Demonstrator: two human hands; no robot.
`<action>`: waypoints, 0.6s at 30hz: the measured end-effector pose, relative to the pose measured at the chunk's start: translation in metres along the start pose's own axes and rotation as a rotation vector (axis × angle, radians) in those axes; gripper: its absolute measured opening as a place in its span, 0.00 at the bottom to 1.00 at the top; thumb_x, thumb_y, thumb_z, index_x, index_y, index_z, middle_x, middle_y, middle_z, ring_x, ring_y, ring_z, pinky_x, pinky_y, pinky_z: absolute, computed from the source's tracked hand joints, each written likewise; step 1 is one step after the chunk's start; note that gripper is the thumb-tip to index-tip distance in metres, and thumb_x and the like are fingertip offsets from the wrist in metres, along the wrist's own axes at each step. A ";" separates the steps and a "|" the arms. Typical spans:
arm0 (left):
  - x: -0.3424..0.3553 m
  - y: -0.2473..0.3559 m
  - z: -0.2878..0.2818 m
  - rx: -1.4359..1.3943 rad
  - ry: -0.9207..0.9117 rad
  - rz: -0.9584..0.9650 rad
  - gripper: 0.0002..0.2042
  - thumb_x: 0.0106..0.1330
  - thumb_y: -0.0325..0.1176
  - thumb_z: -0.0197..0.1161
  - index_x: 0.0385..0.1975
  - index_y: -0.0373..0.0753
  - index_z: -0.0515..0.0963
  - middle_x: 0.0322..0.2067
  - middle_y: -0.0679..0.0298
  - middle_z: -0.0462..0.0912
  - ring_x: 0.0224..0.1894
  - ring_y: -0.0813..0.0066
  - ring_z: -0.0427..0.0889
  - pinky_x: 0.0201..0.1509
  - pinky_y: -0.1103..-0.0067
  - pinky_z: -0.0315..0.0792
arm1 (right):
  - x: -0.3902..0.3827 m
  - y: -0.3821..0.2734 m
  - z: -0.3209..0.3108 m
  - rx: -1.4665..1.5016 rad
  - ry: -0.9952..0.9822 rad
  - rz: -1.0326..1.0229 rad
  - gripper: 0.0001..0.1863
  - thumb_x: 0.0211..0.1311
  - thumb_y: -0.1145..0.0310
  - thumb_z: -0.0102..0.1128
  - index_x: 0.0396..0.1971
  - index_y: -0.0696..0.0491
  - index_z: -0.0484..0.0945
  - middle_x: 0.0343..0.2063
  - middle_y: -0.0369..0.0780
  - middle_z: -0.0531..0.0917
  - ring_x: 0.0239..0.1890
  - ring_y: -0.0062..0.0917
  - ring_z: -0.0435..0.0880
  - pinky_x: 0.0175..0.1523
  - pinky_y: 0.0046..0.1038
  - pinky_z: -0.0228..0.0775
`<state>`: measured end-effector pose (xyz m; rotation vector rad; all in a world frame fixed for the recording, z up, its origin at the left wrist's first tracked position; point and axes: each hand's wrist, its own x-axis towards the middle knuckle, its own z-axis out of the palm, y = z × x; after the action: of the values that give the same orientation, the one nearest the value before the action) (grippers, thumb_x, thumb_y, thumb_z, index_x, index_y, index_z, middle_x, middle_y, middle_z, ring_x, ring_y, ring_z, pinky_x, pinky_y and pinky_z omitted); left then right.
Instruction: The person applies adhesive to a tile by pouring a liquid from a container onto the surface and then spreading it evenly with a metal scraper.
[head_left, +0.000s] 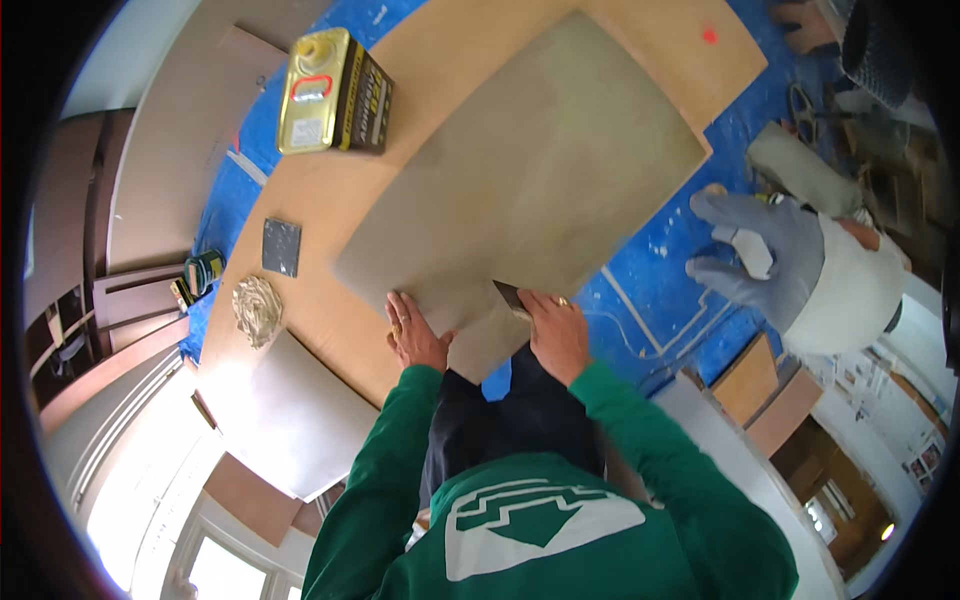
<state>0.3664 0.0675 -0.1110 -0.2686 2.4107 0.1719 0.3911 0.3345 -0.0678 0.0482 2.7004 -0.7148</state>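
A large grey-green sheet (540,150) lies on a tan board (330,215) in front of me. My left hand (415,338) rests on the sheet's near left part, palm down with the fingers apart. In my right hand (558,335) is a dark flat scraper (511,297), gripped between thumb and fingers. Its blade meets the sheet near the close right edge. The close corner of the sheet points toward my body between both hands.
A metal can (315,95) with a yellow cap stands far left. Left of the sheet lie a dark square pad (281,247) and a crumpled cloth (257,310). Blue covering (650,265) shows beneath. A co-worker (845,285) is at the right; another person's hand (803,25) shows far right.
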 end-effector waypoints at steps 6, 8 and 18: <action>0.114 -0.021 -0.062 -0.601 0.534 0.108 0.59 0.58 0.48 0.88 0.83 0.28 0.57 0.75 0.33 0.70 0.77 0.39 0.73 0.80 0.56 0.68 | -0.030 0.026 -0.022 0.287 0.137 0.260 0.20 0.68 0.79 0.62 0.58 0.55 0.87 0.50 0.48 0.91 0.51 0.45 0.90 0.57 0.43 0.81; 0.157 0.000 -0.108 -0.718 0.651 0.173 0.58 0.61 0.53 0.85 0.82 0.26 0.57 0.77 0.33 0.68 0.79 0.39 0.69 0.82 0.56 0.66 | -0.043 0.041 -0.019 0.554 0.078 0.417 0.14 0.72 0.75 0.63 0.54 0.58 0.88 0.44 0.47 0.92 0.44 0.38 0.90 0.51 0.39 0.80; 0.157 -0.156 0.010 -0.583 0.257 -0.409 0.48 0.71 0.61 0.72 0.77 0.25 0.67 0.73 0.34 0.74 0.73 0.36 0.76 0.79 0.53 0.69 | -0.096 0.094 0.042 1.189 -0.040 0.853 0.16 0.75 0.64 0.69 0.45 0.65 0.89 0.35 0.36 0.90 0.37 0.19 0.83 0.46 0.32 0.76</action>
<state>0.2938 -0.1051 -0.2301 -1.0931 2.4391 0.6845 0.5062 0.4009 -0.1141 1.2974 1.5407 -1.7481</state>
